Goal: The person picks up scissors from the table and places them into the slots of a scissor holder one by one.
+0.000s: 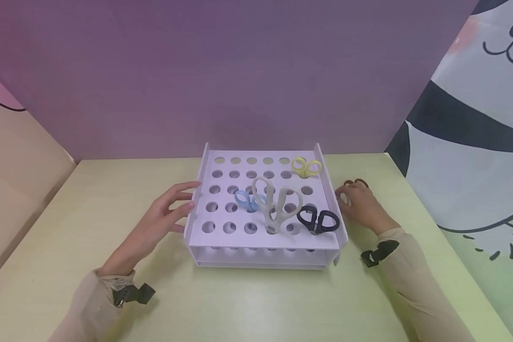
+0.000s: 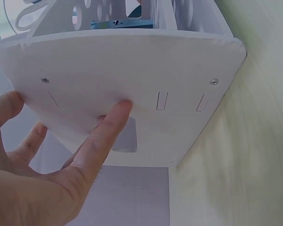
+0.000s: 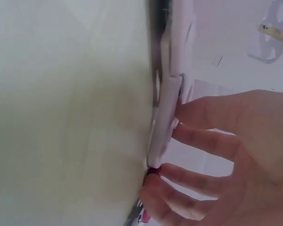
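Note:
A white tiered rack (image 1: 241, 240) with rows of round holes stands on the table. Its left side panel meets the fingertips of my left hand (image 1: 164, 209), whose fingers are spread and nearly straight. Beyond the right panel, my right hand (image 1: 361, 204) is low at the table, fingers bent, pinching white-handled scissors (image 3: 166, 117). Dark red scissors handles (image 1: 361, 181) show just beyond that hand, mostly covered. Standing in the rack are yellow scissors (image 1: 306, 168), light blue scissors (image 1: 249, 201), large white scissors (image 1: 275, 209) and black scissors (image 1: 318, 221).
The pale yellow table (image 1: 261, 304) reaches a purple wall (image 1: 248, 76) behind the rack. A panda picture (image 1: 474, 161) covers the right wall. A metal tip (image 1: 336, 261) pokes out by the rack's front right corner.

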A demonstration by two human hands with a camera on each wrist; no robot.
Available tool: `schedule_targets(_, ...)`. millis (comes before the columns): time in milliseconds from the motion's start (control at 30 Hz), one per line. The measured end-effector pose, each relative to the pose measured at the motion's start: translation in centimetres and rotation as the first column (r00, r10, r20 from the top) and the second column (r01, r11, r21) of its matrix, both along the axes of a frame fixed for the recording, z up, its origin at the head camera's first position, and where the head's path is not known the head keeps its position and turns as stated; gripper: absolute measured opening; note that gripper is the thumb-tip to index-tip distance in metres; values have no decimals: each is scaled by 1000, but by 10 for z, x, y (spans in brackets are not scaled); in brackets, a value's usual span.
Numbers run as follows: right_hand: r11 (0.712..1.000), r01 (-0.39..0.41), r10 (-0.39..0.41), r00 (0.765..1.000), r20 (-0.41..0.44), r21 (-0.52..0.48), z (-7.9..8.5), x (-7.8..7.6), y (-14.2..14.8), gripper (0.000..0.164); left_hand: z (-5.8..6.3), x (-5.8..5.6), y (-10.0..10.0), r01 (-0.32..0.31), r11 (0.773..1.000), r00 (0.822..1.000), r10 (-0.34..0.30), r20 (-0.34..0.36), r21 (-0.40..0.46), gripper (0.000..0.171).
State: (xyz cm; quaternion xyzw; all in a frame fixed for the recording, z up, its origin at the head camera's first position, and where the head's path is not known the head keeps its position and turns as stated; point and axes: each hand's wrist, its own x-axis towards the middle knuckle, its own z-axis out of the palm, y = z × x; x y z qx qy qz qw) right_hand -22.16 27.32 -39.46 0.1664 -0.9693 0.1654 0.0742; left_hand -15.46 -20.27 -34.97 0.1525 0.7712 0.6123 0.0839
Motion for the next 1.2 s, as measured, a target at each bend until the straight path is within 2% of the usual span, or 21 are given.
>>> schedule_targets(133, 998, 53, -51, 998, 42, -44, 1, -2, 3, 21, -1, 0, 0, -2, 1000, 1000, 2, 0, 3, 47)
schedule_targets(333, 986, 138, -120, 976, 184, -90, 6, -1, 14, 42, -2, -1, 0, 0, 1000, 1000, 0, -2, -1, 47)
schedule_targets(433, 988, 136, -116, 968, 224, -75, 8, -1, 18, 50, -2, -2, 0, -1, 1000, 1000, 1, -4, -10, 47)
schedule_targets(567, 990, 134, -122, 969, 216, -39, 8, 0, 19, 45, -3, -3, 0, -1, 1000, 1000, 1, -5, -17, 47)
schedule_targets(667, 988, 153, -147, 960, 239, -7, 8, 0, 15, 49, -3, -3, 0, 0, 1000, 1000, 0, -7, -14, 47)
schedule_targets(767, 991, 129, -130, 957, 258, 21, 8, 2, 11, 56, -2, -3, 0, 4, 1000, 1000, -4, -8, -8, 47)
schedule_targets(967, 999, -4, -3, 983, 183, 37, 10, 4, 9, 45, -3, -4, -1, 6, 1000, 1000, -6, -12, -13, 47)
schedule_targets(1033, 999, -8, 2, 982, 189, 31, 12, 5, 7, 47, -4, -4, -1, 4, 1000, 1000, -4, -12, -15, 47)
schedule_targets(1200, 1000, 20, -16, 965, 262, -12, 18, 9, 1, 67, -5, -4, -1, 0, 1000, 1000, -1, -13, -14, 47)
